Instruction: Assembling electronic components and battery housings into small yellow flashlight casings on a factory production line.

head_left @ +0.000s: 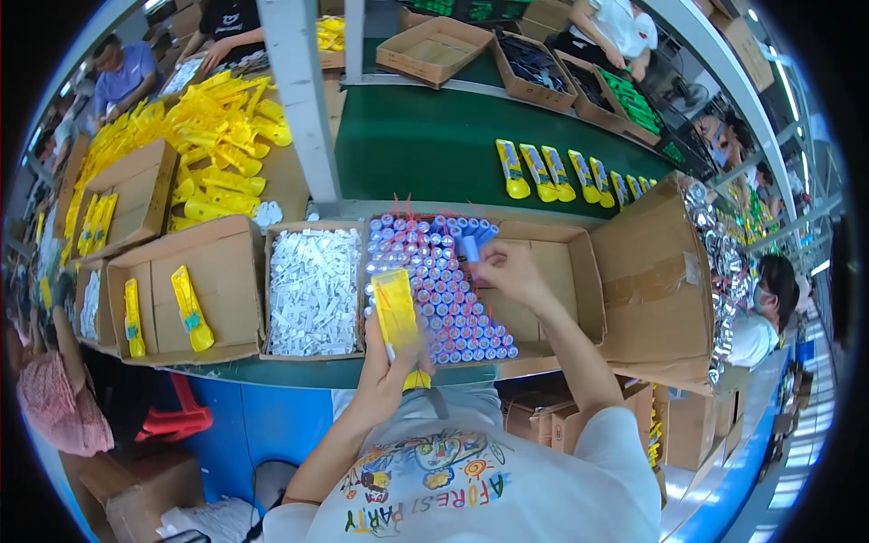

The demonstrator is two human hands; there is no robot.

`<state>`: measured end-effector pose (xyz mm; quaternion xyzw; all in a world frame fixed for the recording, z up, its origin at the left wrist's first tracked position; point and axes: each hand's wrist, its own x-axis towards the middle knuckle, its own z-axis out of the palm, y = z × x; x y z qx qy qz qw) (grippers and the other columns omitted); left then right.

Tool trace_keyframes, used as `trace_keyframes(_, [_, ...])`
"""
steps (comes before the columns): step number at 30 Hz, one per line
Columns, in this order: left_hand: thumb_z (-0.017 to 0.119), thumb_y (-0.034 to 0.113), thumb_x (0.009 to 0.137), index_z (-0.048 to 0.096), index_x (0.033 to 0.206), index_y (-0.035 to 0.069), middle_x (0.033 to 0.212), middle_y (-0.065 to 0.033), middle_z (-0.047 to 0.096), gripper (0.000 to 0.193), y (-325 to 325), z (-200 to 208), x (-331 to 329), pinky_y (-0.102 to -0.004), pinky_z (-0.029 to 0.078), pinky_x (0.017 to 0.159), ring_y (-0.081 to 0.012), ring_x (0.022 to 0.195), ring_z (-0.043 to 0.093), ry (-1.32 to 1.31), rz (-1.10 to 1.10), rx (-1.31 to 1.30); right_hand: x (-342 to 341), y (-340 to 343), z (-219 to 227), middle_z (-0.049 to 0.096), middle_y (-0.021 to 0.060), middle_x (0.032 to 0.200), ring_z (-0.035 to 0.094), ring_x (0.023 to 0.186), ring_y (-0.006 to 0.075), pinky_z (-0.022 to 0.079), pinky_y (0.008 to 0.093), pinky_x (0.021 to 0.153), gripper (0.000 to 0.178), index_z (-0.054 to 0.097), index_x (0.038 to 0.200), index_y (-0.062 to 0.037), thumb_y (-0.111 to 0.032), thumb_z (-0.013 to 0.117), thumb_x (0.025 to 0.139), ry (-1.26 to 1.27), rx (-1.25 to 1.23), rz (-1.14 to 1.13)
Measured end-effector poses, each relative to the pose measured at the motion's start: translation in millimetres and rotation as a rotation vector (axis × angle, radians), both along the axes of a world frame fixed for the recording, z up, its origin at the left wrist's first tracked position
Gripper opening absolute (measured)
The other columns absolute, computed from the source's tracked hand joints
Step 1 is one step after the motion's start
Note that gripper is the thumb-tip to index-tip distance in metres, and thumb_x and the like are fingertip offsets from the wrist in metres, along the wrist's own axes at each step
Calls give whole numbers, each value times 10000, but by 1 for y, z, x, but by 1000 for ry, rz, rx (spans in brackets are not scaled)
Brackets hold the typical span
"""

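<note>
My left hand (382,378) is wrapped around a long yellow plastic shell (396,312), tilted upward over the near side of the battery carton; its lower end is blurred. Many blue cylindrical battery cells (444,319) stand on end in that carton, with thin red wires between them. Above their far right part, the fingers of my right hand (511,270) pinch one blue battery cell (470,249). Just left of the batteries, a carton is full of small white pieces (314,291). Farther left, a carton (237,299) holds two yellow shells with green parts.
Beyond the cartons runs a green conveyor belt (407,136) carrying a row of yellow pieces (547,172). A metal post (303,100) rises at its left, beside a heap of yellow shells (213,136). A tall carton (656,276) stands at right. Other people work around the line.
</note>
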<state>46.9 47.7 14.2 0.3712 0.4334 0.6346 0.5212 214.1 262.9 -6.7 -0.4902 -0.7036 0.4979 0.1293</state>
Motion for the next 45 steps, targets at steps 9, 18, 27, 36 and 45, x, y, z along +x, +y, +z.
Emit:
trace_keyframes(9, [383,-41,931,71,1466,107,1112,-119,479,637,-5,-2,8,-305,543,682,-154,783,571,22,-46,-64,-29,-85,79,679,70,752,673,635,104,547,208,546,146,626,910,4,-127,683,881,302,-438,298])
trace_keyframes(18, [360,-72,903,42,1465,107,1154,-128,441,671,-9,4,-13,-292,520,699,-150,792,564,91,89,-64,-69,-95,74,662,60,718,667,627,101,535,199,520,145,601,859,-23,-140,680,892,282,-394,324])
trace_keyframes(27, [444,1,909,237,1344,151,1026,-99,509,504,-37,-13,-65,-341,513,650,-184,741,557,-249,510,-89,-178,-42,34,584,28,905,612,851,189,511,326,650,189,640,894,-95,-156,735,742,190,925,909])
trace_keyframes(36, [439,-9,894,243,1364,173,1014,-112,510,542,-48,-23,-61,-375,527,664,-207,742,575,-292,508,-97,-192,-30,21,573,35,921,582,941,235,480,377,791,68,677,799,-108,-121,708,740,161,973,1138])
trace_keyframes(45, [453,-10,873,209,1408,161,1018,-127,519,613,-53,-9,-55,-379,541,674,-212,756,586,-327,476,-133,-201,-28,18,601,68,934,586,953,266,474,374,831,107,678,871,-89,-104,695,767,-56,824,1239])
